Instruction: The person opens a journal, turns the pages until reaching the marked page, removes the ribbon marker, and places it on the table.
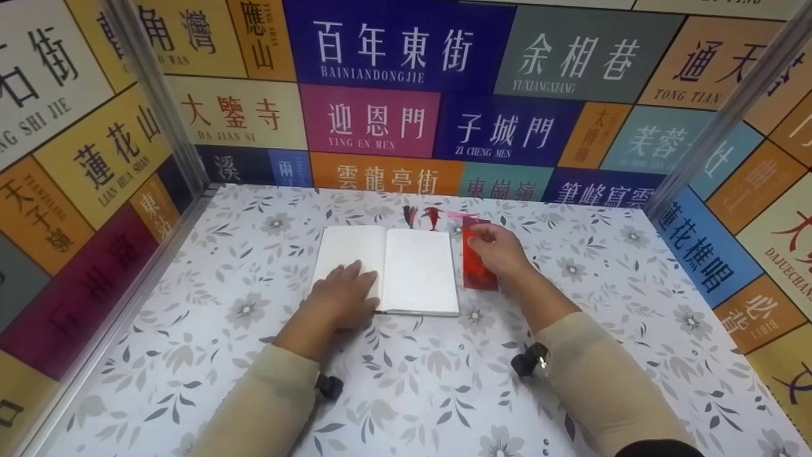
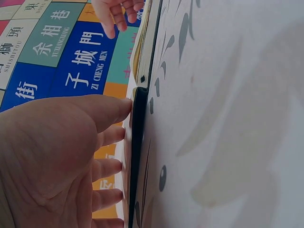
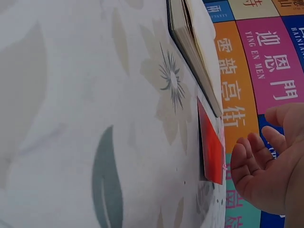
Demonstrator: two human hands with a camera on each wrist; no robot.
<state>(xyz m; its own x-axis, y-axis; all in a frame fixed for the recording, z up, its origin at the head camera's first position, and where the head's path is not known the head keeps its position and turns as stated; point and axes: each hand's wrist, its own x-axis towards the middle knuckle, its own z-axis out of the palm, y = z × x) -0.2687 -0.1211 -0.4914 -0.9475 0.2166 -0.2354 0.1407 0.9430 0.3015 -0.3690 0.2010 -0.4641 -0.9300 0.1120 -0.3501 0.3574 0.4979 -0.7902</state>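
Note:
An open book (image 1: 420,273) with blank pages lies on the patterned table. My left hand (image 1: 346,295) rests on its left page with fingers spread. In the left wrist view, that thumb and the fingertips press along the page, above the book's dark cover (image 2: 137,123). To the right of the book lies a red card (image 1: 478,266), apparently folded, with one flap raised in the right wrist view. Over its upper part hovers my right hand (image 1: 501,249), fingers loosely curled and holding nothing; a gap separates it from the card in the right wrist view.
Just beyond the book lie a dark green and red tassel (image 1: 411,216) and a red tassel-like piece (image 1: 432,218). A pink strip (image 1: 462,214) lies behind the card. Panels with printed Chinese signs (image 1: 374,120) wall the table at the back and both sides.

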